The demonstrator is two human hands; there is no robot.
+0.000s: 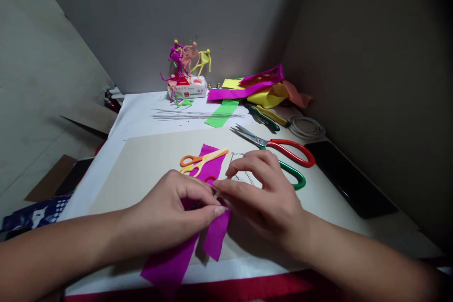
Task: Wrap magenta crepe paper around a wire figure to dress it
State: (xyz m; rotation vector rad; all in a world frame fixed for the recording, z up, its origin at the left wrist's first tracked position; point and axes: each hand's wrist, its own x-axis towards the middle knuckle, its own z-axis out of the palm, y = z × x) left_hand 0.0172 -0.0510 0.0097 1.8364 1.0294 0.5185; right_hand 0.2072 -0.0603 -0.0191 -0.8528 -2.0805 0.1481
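The short purple strip (pixel 215 240) is over the big surface (pixel 136 108), its long way pointing toward the person. The left hand (pixel 173 210), nearer, pinches its far end. The right hand (pixel 274 196) curls just beside; I cannot tell its grip.

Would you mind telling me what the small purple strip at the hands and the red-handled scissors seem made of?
Small purple strip: matte, probably paper, given its shineless face and ragged end. Red-handled scissors: blades apparently metal, gleaming grey; handle likely glossy plastic, from highlights.
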